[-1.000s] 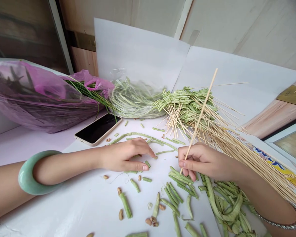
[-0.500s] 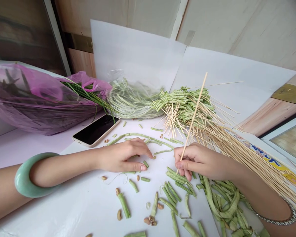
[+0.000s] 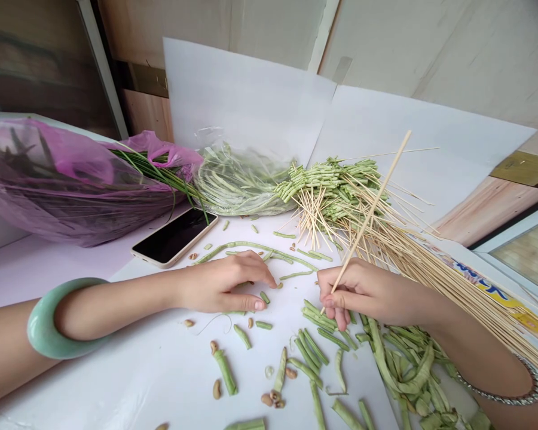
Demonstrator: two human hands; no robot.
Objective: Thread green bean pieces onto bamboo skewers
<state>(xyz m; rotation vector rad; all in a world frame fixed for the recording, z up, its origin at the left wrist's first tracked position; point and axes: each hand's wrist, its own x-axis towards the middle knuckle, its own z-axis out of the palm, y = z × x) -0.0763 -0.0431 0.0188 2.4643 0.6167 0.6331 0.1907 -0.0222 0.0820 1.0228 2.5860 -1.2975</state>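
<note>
Over white paper (image 3: 116,382), the right hand (image 3: 363,292) pinches a bamboo skewer (image 3: 370,214); the left hand (image 3: 224,283) curls half-open over cut beans (image 3: 226,371)

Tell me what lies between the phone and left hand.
In the head view, a long green bean lies between the phone and the left hand.

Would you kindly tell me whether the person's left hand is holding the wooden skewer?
No, the wooden skewer is pinched in the right hand, while the left hand sits apart from it among bean pieces.
</note>
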